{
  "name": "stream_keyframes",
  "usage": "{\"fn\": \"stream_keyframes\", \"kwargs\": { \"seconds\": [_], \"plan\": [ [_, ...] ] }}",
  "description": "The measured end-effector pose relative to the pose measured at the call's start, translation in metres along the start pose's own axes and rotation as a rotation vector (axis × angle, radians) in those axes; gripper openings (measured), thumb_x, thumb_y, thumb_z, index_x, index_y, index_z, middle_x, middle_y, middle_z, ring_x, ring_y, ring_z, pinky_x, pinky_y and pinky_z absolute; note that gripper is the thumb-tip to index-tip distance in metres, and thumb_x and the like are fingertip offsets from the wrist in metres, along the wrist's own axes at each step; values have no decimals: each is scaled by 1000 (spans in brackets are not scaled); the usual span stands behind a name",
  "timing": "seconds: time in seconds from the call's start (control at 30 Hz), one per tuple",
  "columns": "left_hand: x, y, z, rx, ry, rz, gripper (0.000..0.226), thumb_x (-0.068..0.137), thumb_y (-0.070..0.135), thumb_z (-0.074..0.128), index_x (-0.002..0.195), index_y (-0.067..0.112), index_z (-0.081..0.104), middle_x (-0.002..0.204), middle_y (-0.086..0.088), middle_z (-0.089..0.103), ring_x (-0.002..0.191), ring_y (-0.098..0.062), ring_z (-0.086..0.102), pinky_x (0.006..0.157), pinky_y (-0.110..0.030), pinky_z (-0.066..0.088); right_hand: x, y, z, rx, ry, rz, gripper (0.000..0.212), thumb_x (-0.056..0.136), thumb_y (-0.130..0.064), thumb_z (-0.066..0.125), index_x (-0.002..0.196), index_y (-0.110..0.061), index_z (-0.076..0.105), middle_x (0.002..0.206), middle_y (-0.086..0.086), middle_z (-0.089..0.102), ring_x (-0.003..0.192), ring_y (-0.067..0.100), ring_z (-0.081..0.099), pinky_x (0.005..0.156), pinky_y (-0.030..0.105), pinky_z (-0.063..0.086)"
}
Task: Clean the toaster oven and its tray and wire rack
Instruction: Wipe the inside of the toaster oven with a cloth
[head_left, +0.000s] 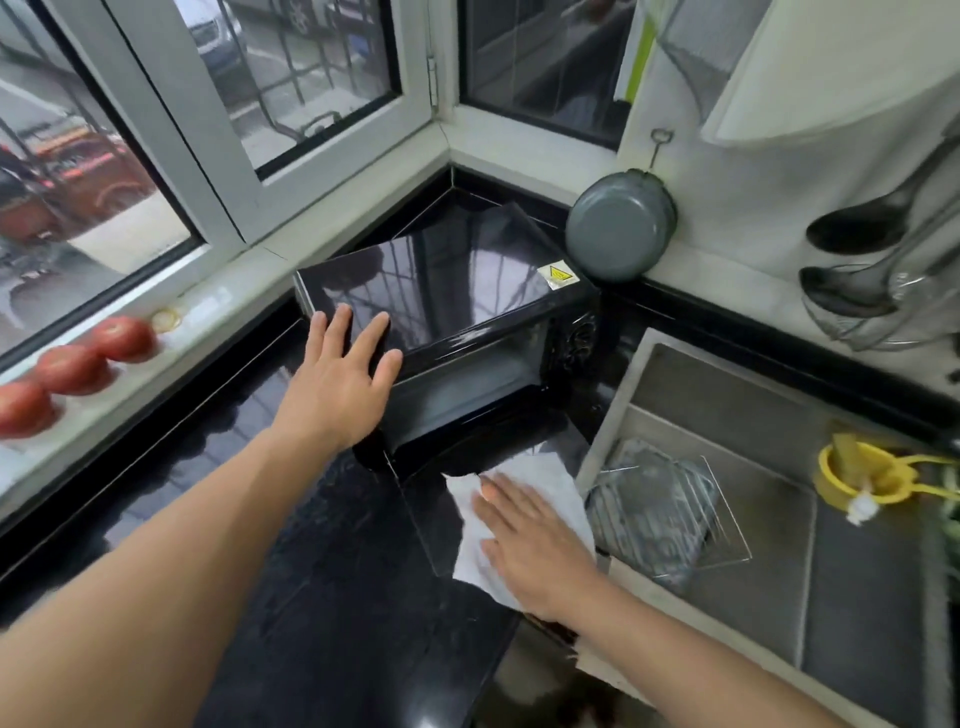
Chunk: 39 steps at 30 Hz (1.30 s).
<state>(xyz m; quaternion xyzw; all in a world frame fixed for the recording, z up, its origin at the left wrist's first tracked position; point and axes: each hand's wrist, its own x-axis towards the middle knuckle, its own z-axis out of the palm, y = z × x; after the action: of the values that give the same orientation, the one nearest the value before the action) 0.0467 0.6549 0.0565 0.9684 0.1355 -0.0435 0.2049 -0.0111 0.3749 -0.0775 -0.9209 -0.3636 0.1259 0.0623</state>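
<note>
L hand (340, 382) flat on toaster oven (447, 291); R hand (530, 540) presses cloth (540, 480) on door.

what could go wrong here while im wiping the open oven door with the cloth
The right hand presses the white cloth flat on the toaster oven's open glass door; leaning hard could strain its hinges or tip the oven forward, though the left hand braces its top corner. The door sits beside the sink, so the cloth could slide off onto the wire rack and tray lying there.
</note>
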Motion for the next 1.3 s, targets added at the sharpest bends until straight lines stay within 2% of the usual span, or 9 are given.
{"fn": "stream_keyframes", "kwargs": {
  "seconds": [0.2,0.37,0.47,0.6,0.67,0.83,0.93,1.17,1.3],
  "plan": [
    [-7,8,2,98,62,-21,63,106,65,15,165,45,8,175,0,-7,160,-25,-15,130,-48,2,11,95,-47,399,95,730,51,108,-37,25,152,-13,38,150,17,46,139,34,41,108,42,37],
    [-82,13,57,-453,435,-371,59,105,39,54,158,20,38,163,-17,33,152,-31,26,125,-42,19,6,112,-81,913,528,993,35,106,-34,37,112,-9,62,97,11,65,93,34,60,79,39,44],
    [-124,7,114,-808,228,-697,49,102,30,63,147,17,49,138,-14,60,123,-33,59,109,-50,47,19,141,-115,1175,697,949,36,102,-39,39,122,-18,61,121,8,66,110,28,60,99,45,46],
    [-134,28,151,-1312,-102,-991,29,102,41,65,119,18,63,114,-10,73,96,-29,74,73,-37,60,72,150,-174,1677,535,699,80,77,-85,48,146,-45,43,152,-18,42,136,10,38,112,65,25],
    [-128,36,166,-1426,-108,-971,23,101,36,67,114,16,64,111,-11,76,93,-29,76,71,-36,61,96,144,-184,1662,469,565,73,84,-77,47,148,-46,39,152,-19,40,133,11,39,103,70,31],
    [-119,38,184,-1587,41,-902,15,105,13,61,119,17,60,113,-9,79,96,-26,79,80,-38,56,122,137,-170,1304,532,410,37,108,-34,35,141,-29,50,119,-18,61,115,5,57,96,27,45],
    [-125,36,189,-1757,38,-804,23,105,8,56,127,15,60,126,-8,75,109,-23,75,85,-37,54,127,141,-171,1278,536,455,37,107,-35,35,134,-22,56,117,-9,64,112,13,59,86,25,45],
    [-148,69,175,-1907,135,-758,20,104,6,53,123,10,60,121,-14,76,102,-29,77,66,-31,63,125,139,-177,1244,529,500,40,105,-39,35,140,-33,53,132,-9,61,121,17,56,107,39,43],
    [-193,85,161,-1891,163,-743,24,100,5,58,124,6,61,123,-18,74,98,-29,77,76,-37,63,111,123,-194,1100,590,382,40,105,-30,35,140,-28,53,136,-6,57,128,17,51,107,31,37]
  ]
}}
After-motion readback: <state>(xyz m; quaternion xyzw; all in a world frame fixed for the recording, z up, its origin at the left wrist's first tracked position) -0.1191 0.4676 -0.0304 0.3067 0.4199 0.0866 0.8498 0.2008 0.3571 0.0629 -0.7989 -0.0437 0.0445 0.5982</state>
